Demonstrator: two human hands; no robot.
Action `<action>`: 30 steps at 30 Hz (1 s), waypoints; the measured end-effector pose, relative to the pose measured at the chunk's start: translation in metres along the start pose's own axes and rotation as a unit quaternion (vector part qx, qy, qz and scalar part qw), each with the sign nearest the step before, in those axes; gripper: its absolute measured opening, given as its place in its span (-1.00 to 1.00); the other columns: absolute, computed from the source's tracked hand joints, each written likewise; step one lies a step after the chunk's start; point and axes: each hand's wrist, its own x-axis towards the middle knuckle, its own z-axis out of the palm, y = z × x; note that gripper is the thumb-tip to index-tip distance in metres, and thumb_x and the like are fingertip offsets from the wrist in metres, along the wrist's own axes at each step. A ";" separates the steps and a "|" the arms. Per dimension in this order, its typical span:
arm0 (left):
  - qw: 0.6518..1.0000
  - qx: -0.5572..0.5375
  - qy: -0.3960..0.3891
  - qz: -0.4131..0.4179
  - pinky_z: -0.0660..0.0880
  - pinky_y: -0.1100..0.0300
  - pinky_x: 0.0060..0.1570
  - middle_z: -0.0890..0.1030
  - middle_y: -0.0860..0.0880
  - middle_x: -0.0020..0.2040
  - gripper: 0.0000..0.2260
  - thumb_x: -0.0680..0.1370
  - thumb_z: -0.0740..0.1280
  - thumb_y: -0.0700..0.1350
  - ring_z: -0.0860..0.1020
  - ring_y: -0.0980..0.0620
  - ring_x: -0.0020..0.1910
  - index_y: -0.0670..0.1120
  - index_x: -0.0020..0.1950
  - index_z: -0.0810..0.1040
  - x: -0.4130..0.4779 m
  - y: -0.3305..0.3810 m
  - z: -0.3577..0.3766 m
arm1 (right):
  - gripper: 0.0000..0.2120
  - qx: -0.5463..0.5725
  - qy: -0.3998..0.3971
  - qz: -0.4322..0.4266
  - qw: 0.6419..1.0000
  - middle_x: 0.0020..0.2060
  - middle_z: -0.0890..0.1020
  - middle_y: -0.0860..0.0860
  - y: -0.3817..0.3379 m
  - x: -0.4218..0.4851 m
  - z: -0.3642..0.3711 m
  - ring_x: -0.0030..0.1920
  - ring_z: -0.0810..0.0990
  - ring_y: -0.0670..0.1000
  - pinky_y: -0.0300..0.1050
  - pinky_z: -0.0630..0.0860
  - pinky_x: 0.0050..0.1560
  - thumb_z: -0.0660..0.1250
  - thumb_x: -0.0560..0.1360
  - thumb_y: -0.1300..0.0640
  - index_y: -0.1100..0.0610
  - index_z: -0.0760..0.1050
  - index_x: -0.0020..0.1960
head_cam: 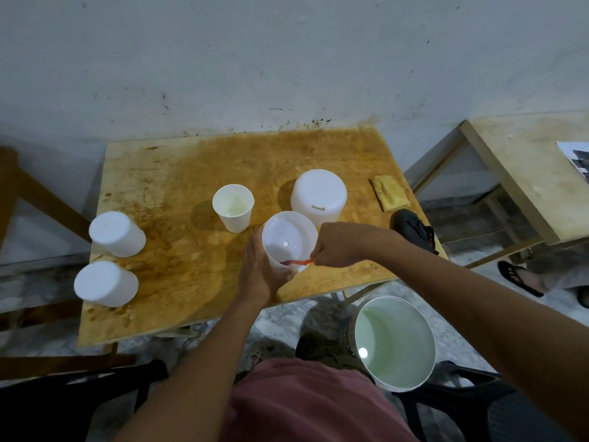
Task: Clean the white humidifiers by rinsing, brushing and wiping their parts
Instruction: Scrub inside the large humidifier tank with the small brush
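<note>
Left hand (259, 269) has its grip curled round the white humidifier shell (287, 231) at the near edge of the tabletop (178, 186); right hand (339, 247) clamps an orange brush (298, 261) poking inside it. Probably light, thin, slippery plastic, so I'd hold its side wall.

wall: scuffed off-white plaster wall (287, 59), dark specks
floor: mottled grey concrete floor (283, 320)
table: stained orange-brown plywood table (165, 173), against the wall
right: pale plywood side table on a metal frame (522, 173)
left: brown wooden frame (35, 196)
light: dim, cool

Open white humidifier tank (288, 231), tilted, holds an orange brush (298, 261) inside.
</note>
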 end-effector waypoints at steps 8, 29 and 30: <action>1.000 0.003 -0.009 0.016 0.47 -0.08 0.22 0.25 -0.07 0.45 0.04 0.23 0.63 0.07 0.30 -0.08 0.38 0.04 0.52 0.04 -0.001 -0.004 0.000 | -0.86 -0.046 0.030 0.059 0.997 -0.30 0.53 0.01 0.016 -0.005 0.000 -0.31 0.47 0.00 -0.18 0.39 -0.33 0.24 0.57 0.16 0.14 0.49 -0.15; 0.999 0.007 -0.013 0.040 0.38 0.16 0.26 0.38 -0.08 0.40 0.03 0.19 0.63 0.12 0.37 -0.06 0.35 -0.04 0.52 0.15 0.004 -0.010 0.001 | -0.86 0.673 0.072 0.130 0.725 -0.35 0.41 0.04 -0.024 0.012 0.026 -0.55 0.20 -0.12 -0.30 0.11 -0.57 0.15 0.57 0.30 0.23 0.45 0.07; 0.999 0.004 -0.015 0.044 0.41 0.15 0.27 0.39 -0.07 0.39 0.02 0.19 0.62 0.13 0.39 -0.05 0.34 -0.03 0.51 0.16 0.005 -0.011 0.001 | -0.86 0.680 0.062 0.128 0.720 -0.36 0.41 0.04 -0.027 0.012 0.025 -0.56 0.20 -0.13 -0.32 0.12 -0.59 0.13 0.58 0.31 0.22 0.44 0.07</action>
